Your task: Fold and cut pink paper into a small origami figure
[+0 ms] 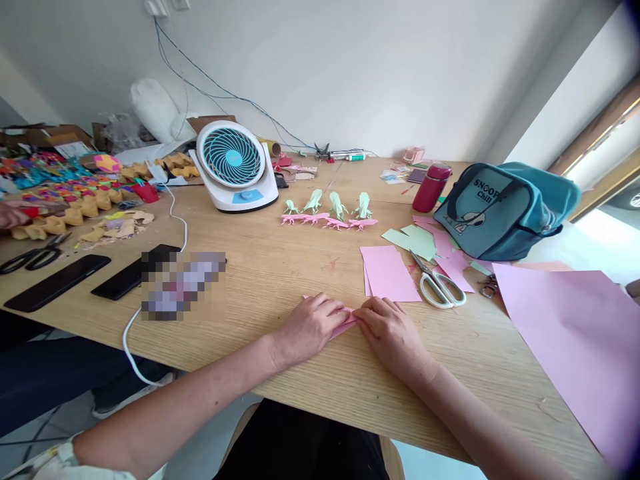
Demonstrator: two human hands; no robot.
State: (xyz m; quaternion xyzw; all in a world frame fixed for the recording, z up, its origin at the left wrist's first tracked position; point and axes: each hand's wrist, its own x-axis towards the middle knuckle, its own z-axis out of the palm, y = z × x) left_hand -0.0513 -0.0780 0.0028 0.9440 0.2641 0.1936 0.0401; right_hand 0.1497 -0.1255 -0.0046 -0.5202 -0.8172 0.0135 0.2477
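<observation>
On the table near its front edge, a folded piece of pink paper (343, 329) lies under both hands, mostly covered by them. My left hand (311, 325) presses on its left part with the fingers closed on it. At its right end, my right hand (389, 331) pinches the paper between thumb and fingers. Just beyond my right hand is a small stack of pink paper sheets (390, 272). White-handled scissors (440, 287) rest to the right of that stack. Further back stand folded pink paper figures (327, 221) and green paper figures (336, 204) in rows.
A white fan (235, 163), a red bottle (431, 189) and a blue bag (500, 210) stand further back. Large pink paper (565, 333) lies at right. Phones (57, 283), black scissors (37, 257), a white cable (131, 350) and another person's hand (13, 215) are at left.
</observation>
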